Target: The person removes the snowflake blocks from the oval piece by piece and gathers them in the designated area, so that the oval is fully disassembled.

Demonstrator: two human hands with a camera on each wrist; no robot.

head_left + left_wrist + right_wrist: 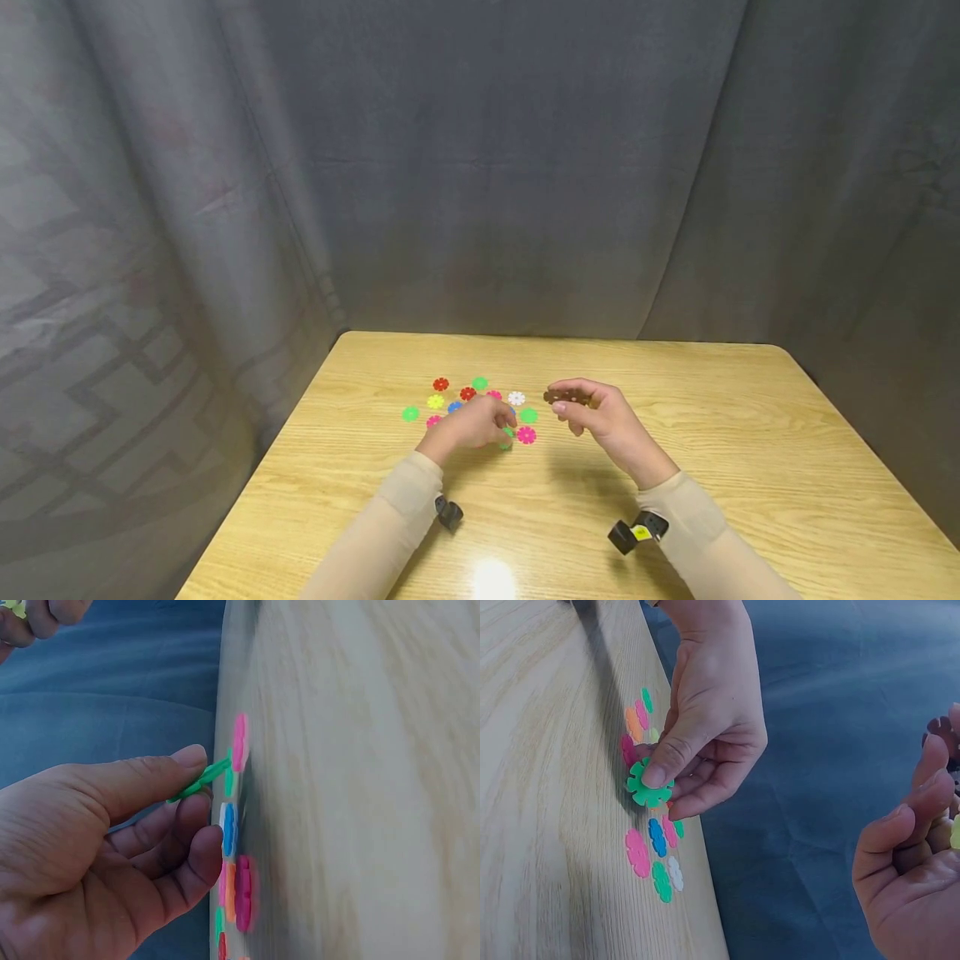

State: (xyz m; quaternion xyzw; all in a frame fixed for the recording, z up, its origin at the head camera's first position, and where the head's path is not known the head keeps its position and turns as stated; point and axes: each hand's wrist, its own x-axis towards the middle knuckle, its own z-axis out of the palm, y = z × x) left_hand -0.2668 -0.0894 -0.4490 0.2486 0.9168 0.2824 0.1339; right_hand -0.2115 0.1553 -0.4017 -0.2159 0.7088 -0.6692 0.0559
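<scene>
Thumb and fingers of my left hand (pixel 480 422) pinch a green notched flower-shaped disc (pixel 646 793), held tilted above the table among the loose discs. To the right, my raised right hand (pixel 617 427) holds brown notched discs (pixel 553 397) between thumb and fingers. A yellow piece (pixel 955 834) also shows in the right hand, cut off by the edge of the right wrist view. Close by the left hand lie a pink disc (pixel 527 435), another green disc (pixel 528 415) and a white disc (pixel 516 398).
Farther left on the wooden table (pixel 750 467) lie several more flat discs, including a red disc (pixel 441 384), a yellow disc (pixel 435 402) and a green disc (pixel 410 414). Grey curtains (pixel 487 183) hang behind and beside the table.
</scene>
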